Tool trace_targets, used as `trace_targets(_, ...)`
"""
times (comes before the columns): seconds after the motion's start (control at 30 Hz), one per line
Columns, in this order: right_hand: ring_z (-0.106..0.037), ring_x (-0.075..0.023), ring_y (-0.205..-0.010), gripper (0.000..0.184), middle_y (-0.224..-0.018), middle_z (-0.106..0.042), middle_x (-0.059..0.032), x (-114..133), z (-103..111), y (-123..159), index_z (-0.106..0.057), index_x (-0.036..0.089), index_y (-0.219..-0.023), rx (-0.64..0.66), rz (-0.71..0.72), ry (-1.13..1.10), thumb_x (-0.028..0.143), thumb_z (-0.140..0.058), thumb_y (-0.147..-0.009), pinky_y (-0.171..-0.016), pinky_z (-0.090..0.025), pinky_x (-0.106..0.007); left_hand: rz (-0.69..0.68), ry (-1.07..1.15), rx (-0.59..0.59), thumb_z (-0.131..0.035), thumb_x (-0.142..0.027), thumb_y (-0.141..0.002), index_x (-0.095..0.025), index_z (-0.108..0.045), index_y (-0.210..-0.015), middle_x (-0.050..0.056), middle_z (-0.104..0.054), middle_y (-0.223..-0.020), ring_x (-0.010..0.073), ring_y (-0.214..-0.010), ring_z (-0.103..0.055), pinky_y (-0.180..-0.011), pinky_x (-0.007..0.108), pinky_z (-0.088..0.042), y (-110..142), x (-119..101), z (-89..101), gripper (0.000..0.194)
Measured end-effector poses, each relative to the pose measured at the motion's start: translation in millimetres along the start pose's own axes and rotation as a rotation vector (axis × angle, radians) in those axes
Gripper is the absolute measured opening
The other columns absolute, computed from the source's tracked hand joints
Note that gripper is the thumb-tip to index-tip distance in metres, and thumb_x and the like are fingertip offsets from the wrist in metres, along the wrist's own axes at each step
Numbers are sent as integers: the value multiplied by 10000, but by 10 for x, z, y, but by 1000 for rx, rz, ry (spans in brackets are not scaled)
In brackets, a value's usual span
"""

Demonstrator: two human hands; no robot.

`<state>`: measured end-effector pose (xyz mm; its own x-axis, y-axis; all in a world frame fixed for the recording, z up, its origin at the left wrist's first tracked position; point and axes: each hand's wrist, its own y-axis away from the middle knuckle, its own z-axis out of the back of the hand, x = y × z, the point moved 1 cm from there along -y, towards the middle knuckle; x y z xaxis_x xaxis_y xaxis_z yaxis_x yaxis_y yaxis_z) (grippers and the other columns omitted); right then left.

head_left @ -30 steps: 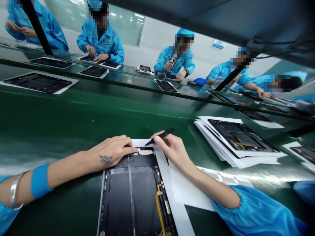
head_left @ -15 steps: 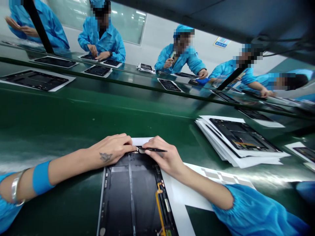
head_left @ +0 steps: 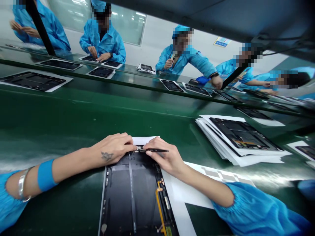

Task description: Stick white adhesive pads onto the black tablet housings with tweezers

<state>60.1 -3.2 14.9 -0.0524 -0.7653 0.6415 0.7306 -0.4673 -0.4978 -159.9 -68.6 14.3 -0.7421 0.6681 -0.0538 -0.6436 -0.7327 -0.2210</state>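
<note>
An open tablet housing [head_left: 134,193] lies in front of me on a white sheet [head_left: 180,196], its dark inside and an orange flex cable showing. My left hand [head_left: 113,149] rests on the housing's top left corner, fingers curled and pressing down at the top edge. My right hand [head_left: 163,155] is closed on a thin black tool [head_left: 155,150] that lies almost flat, its tip pointing left at a small part on the top edge, close to my left fingertips.
A stack of white sheets with another open housing [head_left: 242,139] sits to the right on the green belt [head_left: 73,121]. More housings on sheets lie along the far side, where several people in blue coats work. A dark overhead beam [head_left: 221,19] crosses the top.
My right hand came down and left from above the sheet onto the housing's top edge, laying the black tool nearly flat. My left hand stayed in place. A far worker reached an arm out right.
</note>
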Motion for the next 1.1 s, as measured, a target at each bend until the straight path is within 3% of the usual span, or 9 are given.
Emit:
trace_targets(0.1,-656,-210,-801,245,-859,-714,-61,12,119,7,-701,208,-876,-61,-239,-52,405,-571,-941,-736,-511,-334,-45,-58,-14,-453,-14,-905,-158,-601,-1082,88,-632,-1133,209,-922,-580,-760,300,-449,-11,-27,-16,273)
trace_targets(0.2,-652,-213,-785,318,-832,-688,-56,-46,223,56,-674,196,-822,-204,-497,-113,493,-592,-903,-714,-516,-323,-62,-114,-8,-437,-26,-924,-172,-563,-1169,82,-630,-1130,191,-857,-570,-717,288,-417,-16,-47,-41,311)
trace_targets(0.37,-642,-198,-717,385,-711,-652,-36,-221,228,154,-649,173,-818,-293,-684,-249,558,-645,-840,-751,-527,-351,-62,-158,-28,-345,-80,-991,-206,-532,-1288,81,-628,-1117,189,-894,-580,-733,287,-412,-8,-56,-87,373)
trace_targets(0.73,-611,-176,-695,380,-685,-659,-25,-214,192,195,-672,158,-823,-297,-673,-266,534,-632,-857,-727,-471,-327,-78,-219,-54,-332,-86,-1010,-194,-535,-1314,96,-624,-1086,190,-854,-571,-716,293,-411,6,-62,-103,381)
trace_targets(1.1,-628,-186,-679,373,-690,-680,-37,-195,190,172,-653,156,-793,-242,-637,-169,519,-607,-866,-650,-457,-304,-72,-209,-20,-306,-47,-1002,-194,-513,-1333,88,-617,-1151,197,-957,-575,-784,291,-411,17,-78,-60,417)
